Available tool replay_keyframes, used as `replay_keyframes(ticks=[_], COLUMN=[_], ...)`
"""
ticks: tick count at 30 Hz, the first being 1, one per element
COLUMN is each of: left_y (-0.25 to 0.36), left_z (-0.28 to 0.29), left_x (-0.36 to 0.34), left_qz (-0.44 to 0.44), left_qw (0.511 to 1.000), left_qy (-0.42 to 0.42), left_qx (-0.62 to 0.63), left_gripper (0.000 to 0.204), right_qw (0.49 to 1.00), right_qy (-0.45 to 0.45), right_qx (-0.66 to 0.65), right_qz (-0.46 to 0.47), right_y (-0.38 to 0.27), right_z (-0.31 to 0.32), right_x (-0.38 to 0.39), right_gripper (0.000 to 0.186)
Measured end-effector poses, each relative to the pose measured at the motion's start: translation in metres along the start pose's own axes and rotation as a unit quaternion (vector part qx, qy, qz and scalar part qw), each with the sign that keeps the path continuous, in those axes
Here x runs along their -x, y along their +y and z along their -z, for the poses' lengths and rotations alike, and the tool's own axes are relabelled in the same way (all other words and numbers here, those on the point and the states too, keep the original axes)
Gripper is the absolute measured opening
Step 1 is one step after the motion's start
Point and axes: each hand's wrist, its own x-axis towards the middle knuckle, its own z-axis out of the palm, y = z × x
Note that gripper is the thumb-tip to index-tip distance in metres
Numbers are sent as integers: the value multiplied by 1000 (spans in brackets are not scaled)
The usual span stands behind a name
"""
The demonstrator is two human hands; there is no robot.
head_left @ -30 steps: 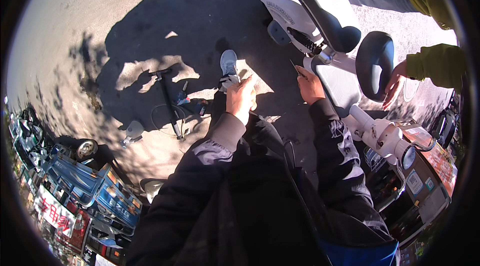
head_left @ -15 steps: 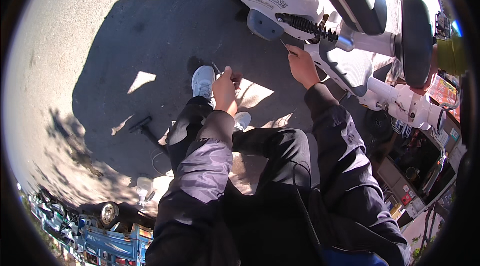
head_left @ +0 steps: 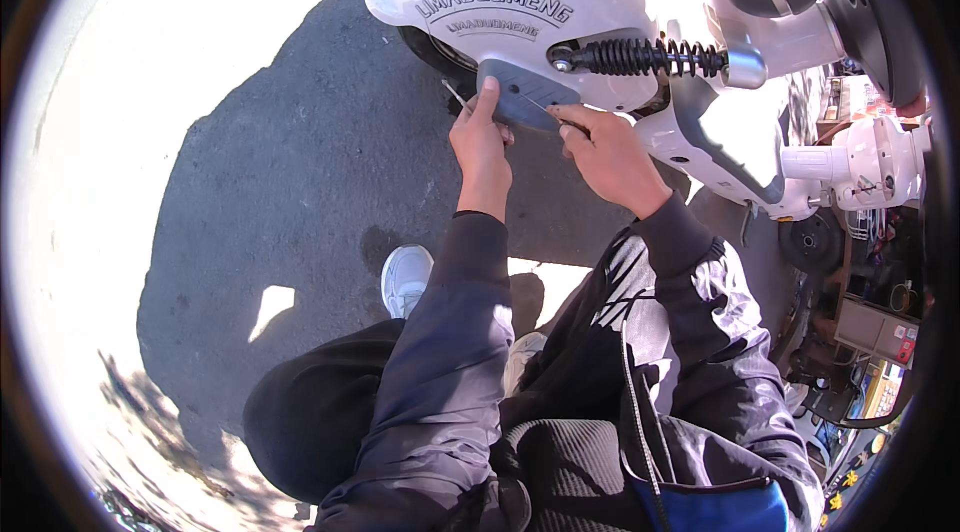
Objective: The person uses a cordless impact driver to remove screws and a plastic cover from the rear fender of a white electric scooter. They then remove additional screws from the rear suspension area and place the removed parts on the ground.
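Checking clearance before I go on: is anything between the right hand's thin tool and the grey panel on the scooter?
Nothing visible: the thin tool in the right hand points at the grey panel, its tip over the panel's face. The left hand overlaps only its left edge, clear of the tip.

Harsh sunlight bleaches the ground [head_left: 110, 162] at left to white; a broad shadow [head_left: 270, 162] darkens the middle; fisheye edges bend into black

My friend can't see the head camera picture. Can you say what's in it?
A bare right hand holds a thin tool at a grey panel on a white scooter, while the left hand, close by, holds a thin rod. A black spring shows higher in the picture.
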Motion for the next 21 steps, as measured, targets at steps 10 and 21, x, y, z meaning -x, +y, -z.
replay_keyframes(ticks=[10, 21], left_y=[6, 4], left_z=[4, 1], left_x=[11, 14], left_qz=[-45, -62], left_qw=[993, 994], left_qy=[-4, -1], left_qx=[-105, -86], left_gripper=[49, 46], right_qw=[973, 981], right_qy=[-70, 151], right_qx=[205, -120], right_qz=[83, 12], right_y=[-20, 24], right_z=[23, -63], right_x=[-42, 15], right_gripper=[32, 29])
